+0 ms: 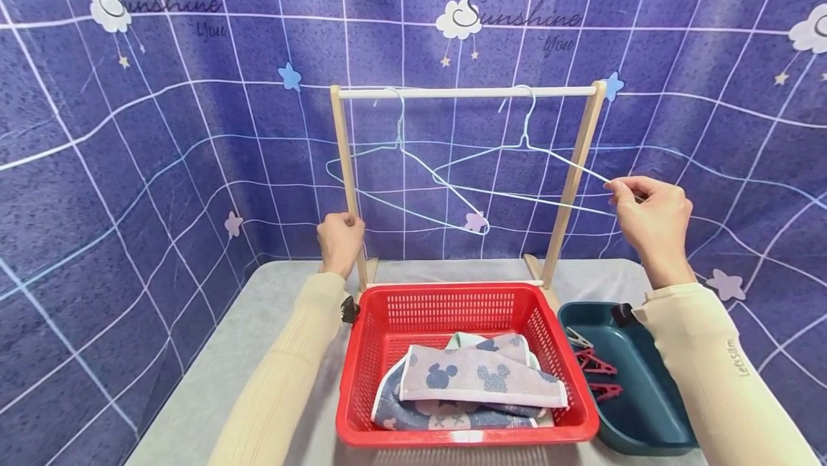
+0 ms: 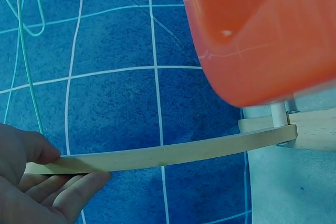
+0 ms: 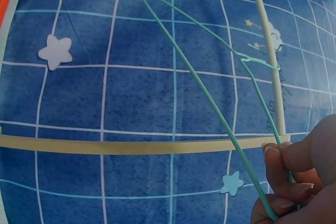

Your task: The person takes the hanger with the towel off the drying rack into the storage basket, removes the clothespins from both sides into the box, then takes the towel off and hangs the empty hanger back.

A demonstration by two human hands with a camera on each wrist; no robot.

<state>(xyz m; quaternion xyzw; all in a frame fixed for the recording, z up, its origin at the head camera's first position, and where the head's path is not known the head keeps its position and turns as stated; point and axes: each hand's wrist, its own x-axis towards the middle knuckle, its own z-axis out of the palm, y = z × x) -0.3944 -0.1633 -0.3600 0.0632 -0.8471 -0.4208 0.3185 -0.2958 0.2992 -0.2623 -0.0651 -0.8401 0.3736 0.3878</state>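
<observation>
A wooden rack with a white top bar carries two pale green wire hangers. My left hand grips the rack's left post, thumb on one side and fingers on the other in the left wrist view. At the right, my right hand pinches the outer end of the right hanger, whose hook is over the bar. That hanger's end sticks out past the right post. The left hanger hangs from the bar, turned at an angle, with no hand on it.
In front of the rack stands a red basket with folded patterned cloths inside. Beside it on the right, a dark teal tub holds several clips, red and white. A blue grid-patterned curtain hangs behind the grey table.
</observation>
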